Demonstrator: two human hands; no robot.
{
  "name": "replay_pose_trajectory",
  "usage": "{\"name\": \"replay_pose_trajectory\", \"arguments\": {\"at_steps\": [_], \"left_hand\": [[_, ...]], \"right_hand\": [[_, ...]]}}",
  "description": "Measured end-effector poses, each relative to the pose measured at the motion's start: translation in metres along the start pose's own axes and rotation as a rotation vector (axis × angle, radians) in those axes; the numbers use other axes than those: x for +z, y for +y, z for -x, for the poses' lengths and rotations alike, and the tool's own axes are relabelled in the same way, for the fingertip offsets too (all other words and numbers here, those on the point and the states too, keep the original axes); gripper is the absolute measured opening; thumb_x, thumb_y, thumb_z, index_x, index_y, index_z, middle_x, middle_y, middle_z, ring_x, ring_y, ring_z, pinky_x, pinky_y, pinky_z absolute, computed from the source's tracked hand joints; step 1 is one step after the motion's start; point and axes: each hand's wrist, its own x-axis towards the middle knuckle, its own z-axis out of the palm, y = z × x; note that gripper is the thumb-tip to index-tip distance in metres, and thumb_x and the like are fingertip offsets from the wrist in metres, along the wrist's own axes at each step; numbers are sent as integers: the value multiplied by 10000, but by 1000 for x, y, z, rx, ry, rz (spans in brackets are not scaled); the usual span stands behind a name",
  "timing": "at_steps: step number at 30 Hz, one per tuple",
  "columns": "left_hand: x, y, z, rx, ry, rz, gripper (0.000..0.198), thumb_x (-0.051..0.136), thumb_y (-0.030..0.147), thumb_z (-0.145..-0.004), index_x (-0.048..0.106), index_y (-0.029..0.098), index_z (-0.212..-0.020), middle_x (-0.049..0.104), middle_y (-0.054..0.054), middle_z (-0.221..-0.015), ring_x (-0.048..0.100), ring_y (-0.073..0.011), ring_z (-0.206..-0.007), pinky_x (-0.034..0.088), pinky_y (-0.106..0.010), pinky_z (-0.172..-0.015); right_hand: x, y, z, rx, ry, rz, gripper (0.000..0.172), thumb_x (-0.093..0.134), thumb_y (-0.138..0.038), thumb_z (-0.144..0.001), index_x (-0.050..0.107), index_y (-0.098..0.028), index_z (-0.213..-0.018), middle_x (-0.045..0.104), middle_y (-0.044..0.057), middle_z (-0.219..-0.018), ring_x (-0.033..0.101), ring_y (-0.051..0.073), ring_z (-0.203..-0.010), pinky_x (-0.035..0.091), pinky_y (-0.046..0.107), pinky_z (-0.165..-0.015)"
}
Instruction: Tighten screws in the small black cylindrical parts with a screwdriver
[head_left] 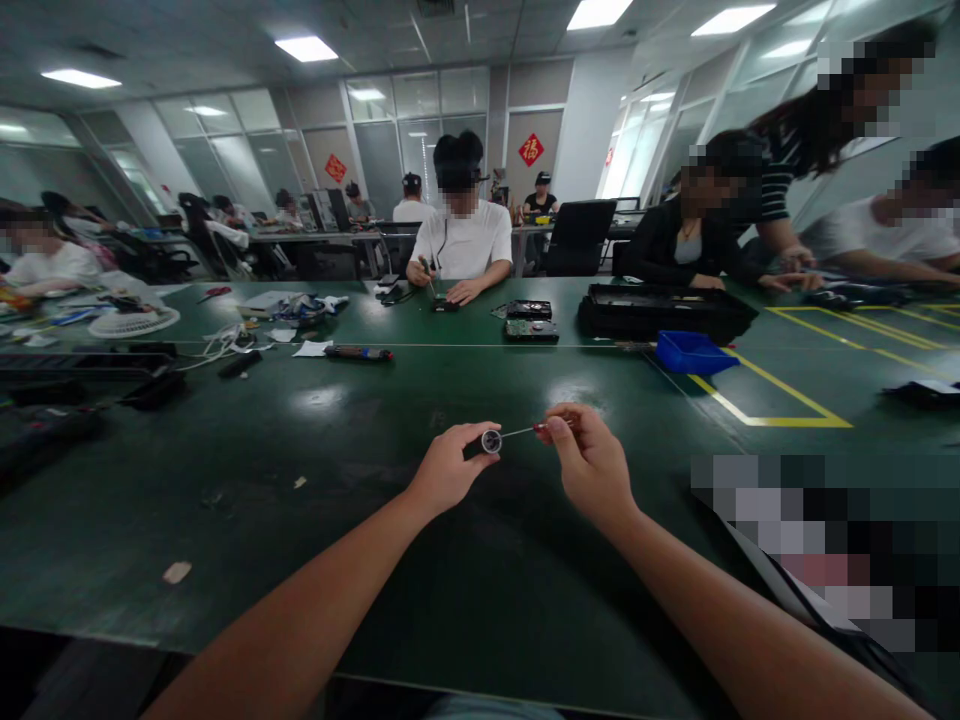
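Between the thumb and fingers of my left hand (450, 468) is a small round part (491, 441) with a pale metallic rim and a dark inside; its exact kind is too small to tell. My right hand (589, 455) is closed around the red handle of a screwdriver (519, 432). The thin shaft points left, and its tip meets the side of the round part. Both hands are over the green table (480, 580), close together in front of me.
Ahead lie hard drives (531, 330), a blue tray (694, 352), a long black casing (666, 312) and an electric screwdriver (361, 353). Cables (225, 345) and a white fan grille (135, 318) are at left. A person in a white shirt (465, 245) works opposite; others sit and stand at right.
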Motion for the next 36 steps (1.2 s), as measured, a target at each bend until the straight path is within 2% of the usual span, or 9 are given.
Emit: {"name": "replay_pose_trajectory", "arguments": {"at_steps": [6, 16, 22, 25, 29, 32, 36], "left_hand": [[-2, 0, 1, 1, -6, -1, 393, 714, 241, -848, 664, 266, -1237, 680, -43, -1245, 591, -243, -1187, 412, -431, -1064], [-3, 1, 1, -7, -19, -1, 405, 715, 239, -846, 661, 278, -1245, 680, -39, -1241, 583, -247, -1190, 406, -439, -1063], [-3, 0, 1, 47, -27, -53, 406, 727, 262, -844, 662, 265, -1244, 685, -41, -1241, 586, -238, -1189, 411, -427, -1065], [-2, -2, 0, 58, -44, -66, 395, 718, 269, -852, 660, 264, -1242, 681, -44, -1257, 590, -244, -1192, 409, -439, -1070], [-3, -4, -1, 43, -54, -82, 400, 707, 263, -857, 654, 262, -1253, 685, -52, -1252, 607, -254, -1163, 409, -453, -1066], [-3, -4, -1, 34, -38, -77, 403, 702, 264, -858, 650, 268, -1258, 684, -52, -1248, 603, -255, -1166, 410, -454, -1065], [-4, -6, -2, 26, -20, -72, 394, 695, 259, -861, 651, 273, -1253, 675, -48, -1266, 583, -264, -1201, 396, -453, -1079]], "right_hand": [[-3, -7, -2, -38, -17, 136, 216, 583, -439, -923, 628, -230, -899, 740, 46, -810, 697, 202, -721, 517, 337, -681], [-6, -5, -5, -5, 33, 165, 248, 552, -442, -934, 650, -219, -888, 732, 41, -765, 663, 185, -662, 479, 311, -621], [-8, -7, -4, -82, 64, 297, 364, 635, -517, -858, 595, -232, -636, 597, -11, -552, 520, 138, -488, 396, 285, -519], [-8, -9, -3, -106, 13, 291, 306, 625, -492, -863, 603, -241, -690, 639, 7, -616, 568, 158, -541, 436, 295, -552], [-7, -12, -2, -148, -109, 244, 131, 543, -341, -892, 624, -239, -883, 701, 49, -800, 655, 208, -728, 500, 339, -700], [-7, -13, -2, -117, -150, 228, 172, 495, -339, -919, 606, -235, -1000, 690, 43, -809, 659, 212, -728, 488, 335, -689], [-5, -11, -3, -14, -160, 236, 304, 380, -408, -996, 621, -239, -919, 671, 27, -730, 632, 193, -637, 441, 317, -614]]}}
